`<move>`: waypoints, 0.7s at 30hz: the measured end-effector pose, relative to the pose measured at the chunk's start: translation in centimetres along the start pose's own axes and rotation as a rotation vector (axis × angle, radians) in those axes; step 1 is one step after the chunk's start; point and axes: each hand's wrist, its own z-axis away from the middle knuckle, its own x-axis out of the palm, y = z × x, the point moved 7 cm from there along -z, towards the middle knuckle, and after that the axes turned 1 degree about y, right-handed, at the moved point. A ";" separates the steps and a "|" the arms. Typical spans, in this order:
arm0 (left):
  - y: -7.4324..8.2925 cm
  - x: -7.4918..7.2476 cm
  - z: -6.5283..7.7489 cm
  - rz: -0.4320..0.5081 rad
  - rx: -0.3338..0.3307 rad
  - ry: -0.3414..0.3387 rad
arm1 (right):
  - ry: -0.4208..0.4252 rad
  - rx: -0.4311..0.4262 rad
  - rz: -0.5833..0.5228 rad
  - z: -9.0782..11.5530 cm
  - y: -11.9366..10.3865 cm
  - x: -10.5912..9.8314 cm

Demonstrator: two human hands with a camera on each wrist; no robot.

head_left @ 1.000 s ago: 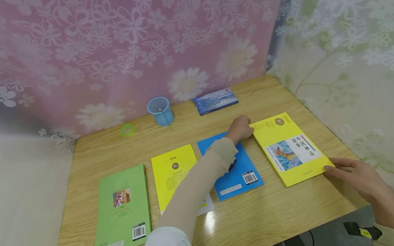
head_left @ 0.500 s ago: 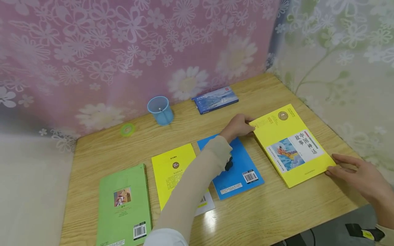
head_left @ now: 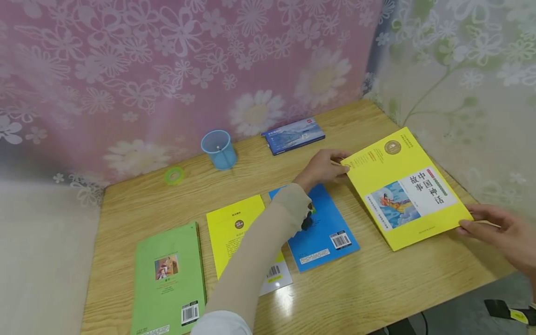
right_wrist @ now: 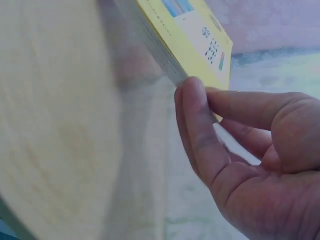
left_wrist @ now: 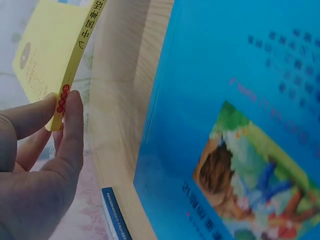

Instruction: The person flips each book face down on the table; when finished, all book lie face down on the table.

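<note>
Both hands hold a yellow book (head_left: 408, 186) with a picture panel on its cover, at the right of the table in the head view. My left hand (head_left: 320, 168) pinches its upper left corner; in the left wrist view the thumb and fingers (left_wrist: 74, 130) grip the spine end. At the lower right corner, my right hand (head_left: 500, 230) pinches it between thumb and fingers, seen also in the right wrist view with the page edges (right_wrist: 155, 45) facing the camera. The book is raised off the table and tilted. Beneath the left forearm lies a blue book (head_left: 322, 232).
Further left are another yellow book (head_left: 234, 228), partly behind the left sleeve, and a green book (head_left: 169, 284). A blue cup (head_left: 219, 151), a green tape roll (head_left: 173, 176) and a flat blue box (head_left: 295, 136) stand along the back, by the pink curtain (head_left: 188, 83).
The yellow book has been lifted and shifted right and up, with both hands still holding its corners. The other books and the cup have stayed where they were.
</note>
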 end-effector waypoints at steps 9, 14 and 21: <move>-0.2 -1.1 0.6 0.070 -0.042 0.113 | 0.194 -0.204 0.085 0.0 -4.6 -1.6; 0.1 -1.7 0.5 0.125 -0.060 0.156 | 0.198 -0.288 0.043 -0.1 -7.0 -1.4; -0.3 -2.2 -0.4 0.302 -0.108 0.167 | 0.245 -0.407 0.116 0.6 -9.9 -1.3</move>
